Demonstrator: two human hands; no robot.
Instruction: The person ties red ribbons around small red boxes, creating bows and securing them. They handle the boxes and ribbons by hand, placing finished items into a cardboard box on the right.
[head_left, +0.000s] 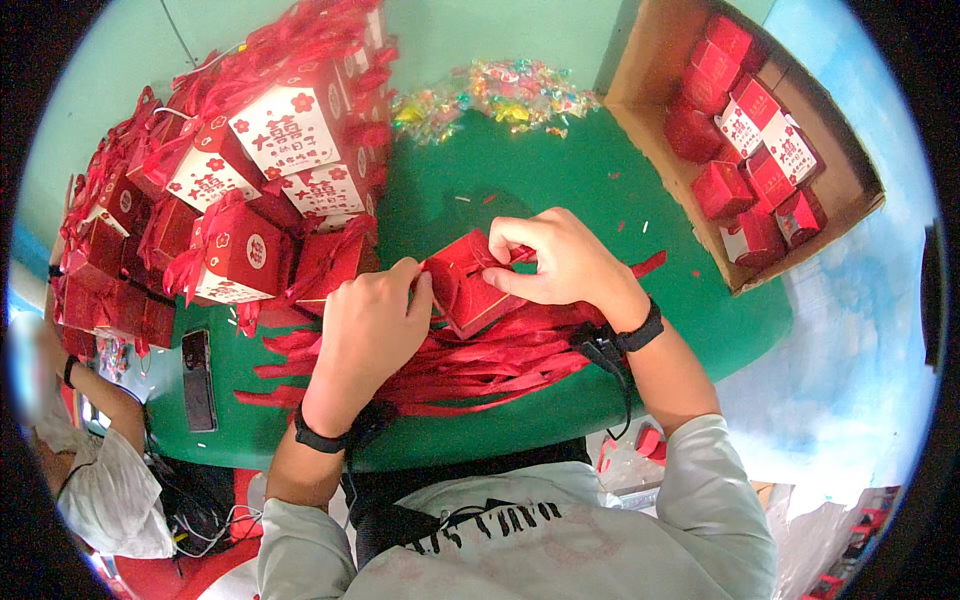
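Note:
A small red gift box (480, 296) sits in front of me on the green tabletop, between my two hands. Over the box's left edge, my left hand (375, 326) has thumb and index finger pinched together, with a bit of red ribbon showing at the tips. At its upper right, my right hand (566, 259) pinches a red ribbon (521, 256) above the box top. The fingers partly hide the ribbon's path. Under and below the box lies a spread of loose red ribbons (480, 375), running sideways across the table.
Stacked red-and-white ribboned boxes (289, 135) rise at left. Wrapped candies (517, 90) lie at the back. An open cardboard carton (840, 199) at right holds several red boxes. A smartphone (199, 381) lies at left, near another person's arm (112, 401). Paper scraps dot the green table (525, 165).

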